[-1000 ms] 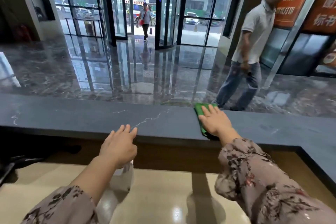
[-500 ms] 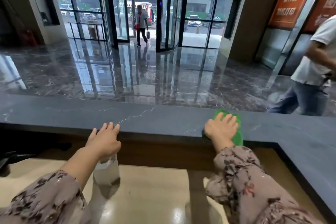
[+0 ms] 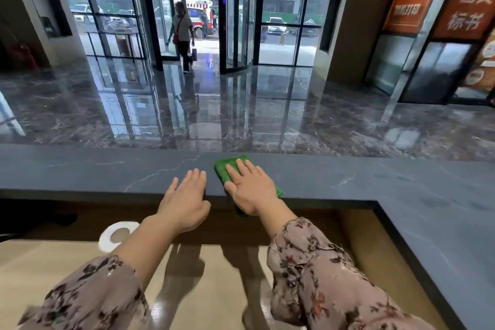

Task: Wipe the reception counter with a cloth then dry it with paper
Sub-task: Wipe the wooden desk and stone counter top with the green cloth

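Observation:
A dark grey stone reception counter (image 3: pixel 375 179) runs across the view and turns toward me on the right. A folded green cloth (image 3: pixel 225 165) lies on it near the middle, one end hanging over the near edge. My right hand (image 3: pixel 251 187) presses flat on the cloth with straight fingers. My left hand (image 3: pixel 184 201) rests just left of it, fingers straight on the counter's near edge. A white roll of paper (image 3: pixel 117 236) stands on the lower desk, partly hidden behind my left forearm.
The lower beige desk (image 3: pixel 214 289) lies below the counter, in front of me. Beyond the counter is a glossy marble lobby floor (image 3: pixel 241 115). A person (image 3: pixel 183 35) walks by the glass entrance doors far off.
My right hand has slid the green cloth to the left along the counter. My left hand has come up beside it. The person passing on the right has left the view.

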### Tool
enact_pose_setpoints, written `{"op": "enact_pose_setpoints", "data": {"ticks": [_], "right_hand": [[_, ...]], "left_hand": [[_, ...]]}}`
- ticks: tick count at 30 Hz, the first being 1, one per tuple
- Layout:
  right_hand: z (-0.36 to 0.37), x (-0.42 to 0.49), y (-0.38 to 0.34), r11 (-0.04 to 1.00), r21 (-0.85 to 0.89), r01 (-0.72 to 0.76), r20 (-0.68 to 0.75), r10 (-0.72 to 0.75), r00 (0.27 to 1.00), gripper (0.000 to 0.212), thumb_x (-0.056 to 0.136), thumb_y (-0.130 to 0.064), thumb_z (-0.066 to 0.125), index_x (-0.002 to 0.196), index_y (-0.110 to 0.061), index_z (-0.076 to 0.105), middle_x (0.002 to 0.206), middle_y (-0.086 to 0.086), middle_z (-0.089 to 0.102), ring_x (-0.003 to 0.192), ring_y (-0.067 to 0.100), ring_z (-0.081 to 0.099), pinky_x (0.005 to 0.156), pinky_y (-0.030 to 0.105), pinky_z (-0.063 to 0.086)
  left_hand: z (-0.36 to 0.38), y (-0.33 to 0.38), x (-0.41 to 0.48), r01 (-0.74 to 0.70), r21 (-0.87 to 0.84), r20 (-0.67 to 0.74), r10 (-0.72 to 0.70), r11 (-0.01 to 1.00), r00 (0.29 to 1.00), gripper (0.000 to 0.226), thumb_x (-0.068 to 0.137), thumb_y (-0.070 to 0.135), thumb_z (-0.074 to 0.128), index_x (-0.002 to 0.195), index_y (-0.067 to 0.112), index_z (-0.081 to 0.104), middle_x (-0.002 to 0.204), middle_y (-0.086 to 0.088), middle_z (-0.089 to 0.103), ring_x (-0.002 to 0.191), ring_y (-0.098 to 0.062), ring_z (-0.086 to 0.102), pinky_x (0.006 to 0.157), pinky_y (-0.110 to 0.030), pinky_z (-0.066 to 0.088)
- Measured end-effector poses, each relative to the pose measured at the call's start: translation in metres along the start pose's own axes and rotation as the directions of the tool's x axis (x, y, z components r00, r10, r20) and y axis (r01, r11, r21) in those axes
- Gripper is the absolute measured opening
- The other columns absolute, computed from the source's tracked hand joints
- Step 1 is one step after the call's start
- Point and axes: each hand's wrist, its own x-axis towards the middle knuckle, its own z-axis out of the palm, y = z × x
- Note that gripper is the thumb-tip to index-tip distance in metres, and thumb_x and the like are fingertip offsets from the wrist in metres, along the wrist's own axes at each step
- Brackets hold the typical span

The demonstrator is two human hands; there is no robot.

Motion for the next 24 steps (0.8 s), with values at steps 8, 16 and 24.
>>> {"op": "enact_pose_setpoints", "data": {"ticks": [8, 16, 24], "right_hand": [[-0.011, -0.063, 0.142, 0.966, -0.012, -0.258, -0.021, 0.258, 0.966, 0.056, 0.102, -0.044, 0.015, 0.155, -0.024, 0.007, 0.162, 0.002, -0.001, 0.149, 0.019, 0.000, 0.120, 0.038, 0.004], [-0.014, -0.085, 0.211, 0.766, 0.043, -0.641, -0.062, 0.643, 0.764, 0.060, 0.099, -0.038, 0.019, 0.153, -0.013, 0.013, 0.161, 0.012, 0.006, 0.148, 0.028, 0.005, 0.119, 0.044, 0.011], [-0.015, -0.018, 0.126, 0.687, 0.060, -0.724, -0.029, 0.726, 0.687, 0.064, 0.099, -0.035, 0.022, 0.153, -0.006, 0.004, 0.159, 0.021, -0.002, 0.146, 0.038, -0.002, 0.119, 0.047, 0.001]], "left_hand": [[0.019, 0.040, 0.006, -0.034, 0.023, 0.082, 0.032, 0.999, 0.996, 0.057, 0.101, 0.043, 0.026, 0.154, 0.023, 0.013, 0.161, -0.008, 0.007, 0.149, -0.024, 0.003, 0.119, -0.041, 0.010], [0.011, 0.037, 0.011, -0.021, -0.004, 0.155, 0.022, 1.000, 0.988, 0.056, 0.102, 0.040, 0.029, 0.153, 0.027, 0.014, 0.162, -0.006, 0.006, 0.149, -0.024, 0.002, 0.120, -0.040, 0.017], [0.014, 0.037, 0.013, -0.015, -0.008, 0.165, 0.016, 1.000, 0.986, 0.059, 0.101, 0.037, 0.035, 0.154, 0.028, 0.010, 0.162, -0.006, 0.003, 0.149, -0.024, -0.002, 0.121, -0.041, 0.014]]}}
